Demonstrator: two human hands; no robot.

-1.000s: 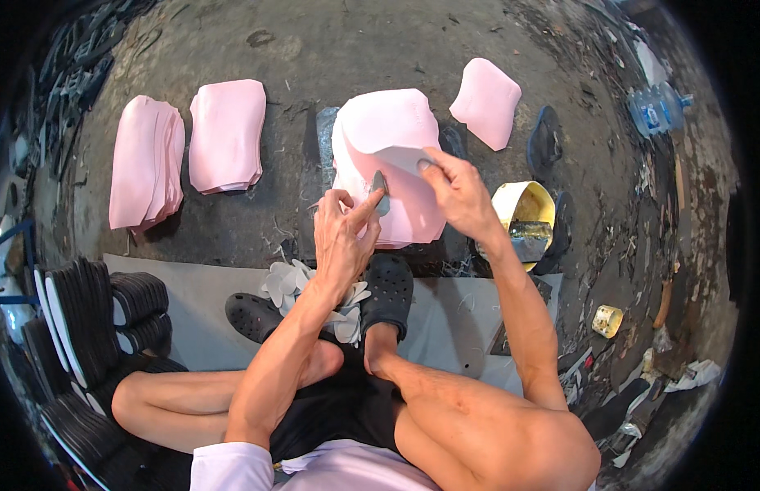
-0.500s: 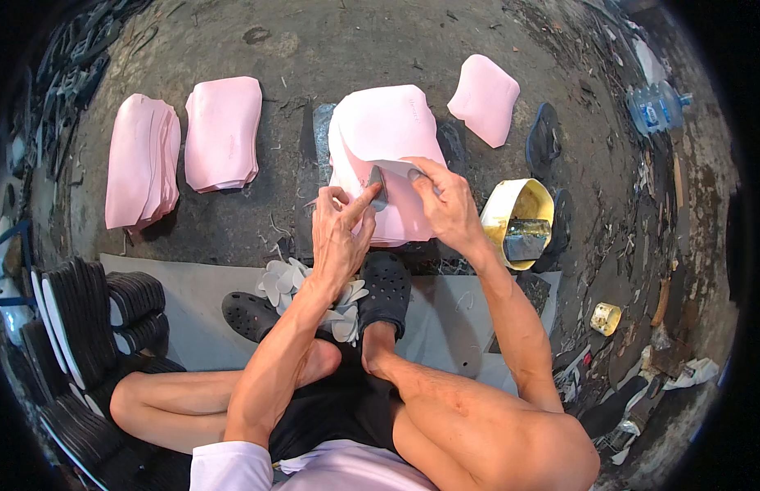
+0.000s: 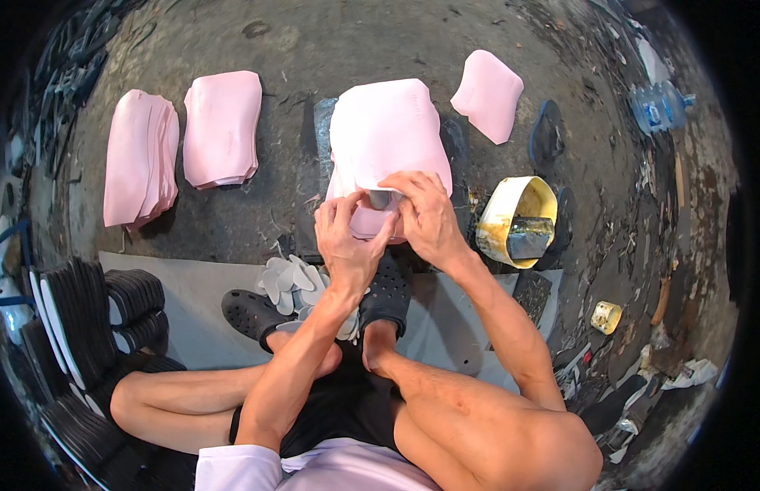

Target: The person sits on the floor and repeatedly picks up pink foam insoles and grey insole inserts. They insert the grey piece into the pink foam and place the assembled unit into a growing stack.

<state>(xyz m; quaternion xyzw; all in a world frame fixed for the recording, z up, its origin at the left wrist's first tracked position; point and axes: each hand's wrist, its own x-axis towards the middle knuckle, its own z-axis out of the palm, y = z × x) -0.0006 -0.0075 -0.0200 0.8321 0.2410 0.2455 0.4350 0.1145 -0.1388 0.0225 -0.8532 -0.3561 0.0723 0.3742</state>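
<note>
A stack of pale pink sheets (image 3: 384,123) lies on the ground in front of me. Its top sheet's near edge is bent up, and my right hand (image 3: 429,213) pinches that edge between thumb and fingers. Just under the bent edge shows a small grey piece (image 3: 378,199). My left hand (image 3: 343,237) is at the stack's near left side, thumb and forefinger apart on either side of the grey piece. Whether its fingertips touch the piece or the sheet, I cannot tell. A heap of pale grey oval pieces (image 3: 288,280) sits by my black clogs (image 3: 386,293).
Two more pink stacks (image 3: 222,131) (image 3: 140,159) stand at the left, and a single pink sheet (image 3: 488,96) lies far right. A yellow-white tub (image 3: 499,217) with a dark block stands right of my hands. Black soles (image 3: 77,323) are piled left. Scraps and a clear bottle (image 3: 662,106) lie rightmost.
My right hand has come left and down with the sheet's edge, which now covers more of the grey piece. My left forefinger has drawn back from pressing on that piece.
</note>
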